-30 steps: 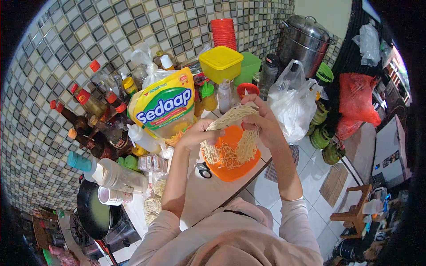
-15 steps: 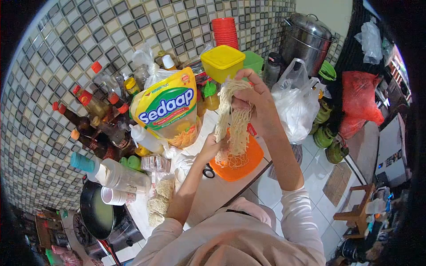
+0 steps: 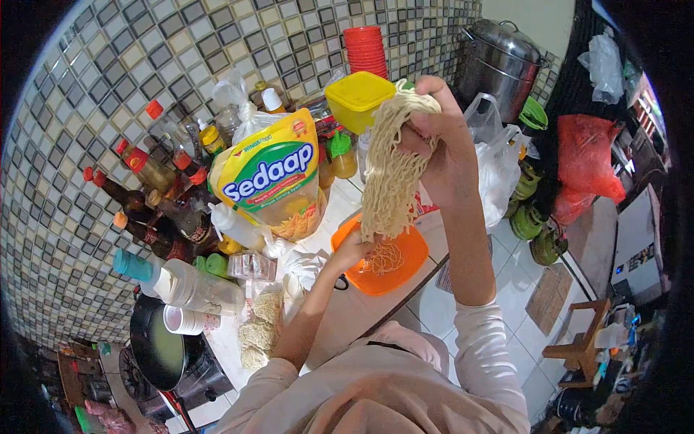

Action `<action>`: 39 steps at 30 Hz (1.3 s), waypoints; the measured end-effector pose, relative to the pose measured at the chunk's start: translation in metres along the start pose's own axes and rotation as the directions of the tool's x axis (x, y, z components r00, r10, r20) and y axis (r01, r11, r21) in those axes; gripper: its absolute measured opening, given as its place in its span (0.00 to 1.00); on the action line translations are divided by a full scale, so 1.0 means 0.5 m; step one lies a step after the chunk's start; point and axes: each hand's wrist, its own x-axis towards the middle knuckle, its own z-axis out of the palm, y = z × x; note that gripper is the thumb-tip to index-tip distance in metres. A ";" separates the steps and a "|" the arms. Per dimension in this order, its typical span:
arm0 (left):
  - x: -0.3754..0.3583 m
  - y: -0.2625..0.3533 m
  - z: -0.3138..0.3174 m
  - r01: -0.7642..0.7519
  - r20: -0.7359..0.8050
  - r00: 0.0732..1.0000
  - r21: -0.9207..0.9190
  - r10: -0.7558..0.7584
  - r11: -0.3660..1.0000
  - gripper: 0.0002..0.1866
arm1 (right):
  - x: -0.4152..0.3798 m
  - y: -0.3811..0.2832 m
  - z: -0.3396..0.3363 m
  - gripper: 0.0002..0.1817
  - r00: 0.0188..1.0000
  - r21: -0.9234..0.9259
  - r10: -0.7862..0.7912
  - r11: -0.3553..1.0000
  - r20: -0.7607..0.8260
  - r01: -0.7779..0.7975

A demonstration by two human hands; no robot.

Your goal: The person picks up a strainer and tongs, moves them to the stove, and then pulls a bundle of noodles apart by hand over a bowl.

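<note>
The right hand (image 3: 450, 148) grasps the noodle bundle (image 3: 390, 177) by its top; it hangs to the left hand (image 3: 353, 250), whose grip I cannot tell from here. Under the left hand is an orange bowl (image 3: 414, 254).

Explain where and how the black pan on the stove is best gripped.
Probably by the handle, from the near side, with the left hand: the handle juts from the pan toward the person's side, while the pan, holding pale liquid, sits to their left.
</note>
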 end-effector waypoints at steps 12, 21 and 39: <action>-0.049 0.148 0.042 -0.403 -0.084 0.910 0.049 0.405 0.914 0.28 | -0.030 0.025 -0.013 0.24 0.953 -0.176 0.301 0.937 -0.029 -0.302; -0.042 0.151 0.045 -0.511 -0.424 0.814 -0.196 0.398 0.837 0.11 | -0.040 0.019 -0.040 0.26 0.913 -0.341 0.408 0.855 -0.024 -0.391; -0.010 0.068 0.029 -0.397 -0.330 0.854 0.089 0.403 0.914 0.12 | -0.049 0.021 0.014 0.28 0.972 -0.296 0.167 0.932 -0.165 -0.210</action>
